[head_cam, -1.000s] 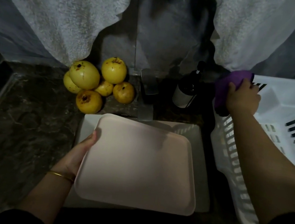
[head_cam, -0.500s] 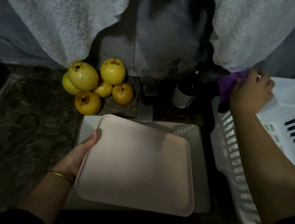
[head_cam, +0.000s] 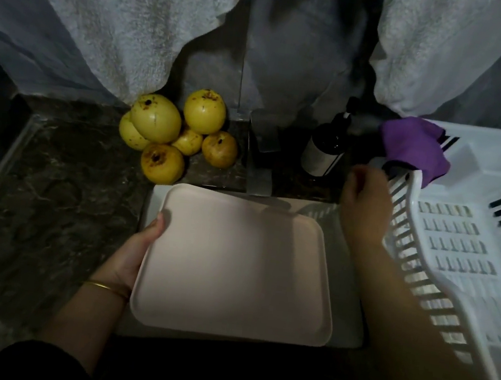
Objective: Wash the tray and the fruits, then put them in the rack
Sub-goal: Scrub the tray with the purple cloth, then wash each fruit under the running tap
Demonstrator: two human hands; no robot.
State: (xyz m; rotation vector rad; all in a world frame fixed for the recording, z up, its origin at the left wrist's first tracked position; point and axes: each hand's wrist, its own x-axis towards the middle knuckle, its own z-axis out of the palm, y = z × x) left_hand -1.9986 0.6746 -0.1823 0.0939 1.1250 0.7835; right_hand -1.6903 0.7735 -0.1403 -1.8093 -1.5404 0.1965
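Dark stone desk (head_cam: 49, 193) with the big white rack (head_cam: 484, 164) on its right side. The pink tray (head_cam: 237, 271) is over the sink (head_cam: 346, 300), and the left hand (head_cam: 134, 254) has its grip clamped on the tray's left edge, thumb on top. Six yellow fruits (head_cam: 185, 140) are piled at the back left of the tap, well apart from the rack. The right hand (head_cam: 365, 199) is just beside the rack's slatted wall, grip loose, nothing in it. A purple cloth (head_cam: 413, 145) is draped on the rack's far corner, with a dark bottle (head_cam: 324, 148) near it
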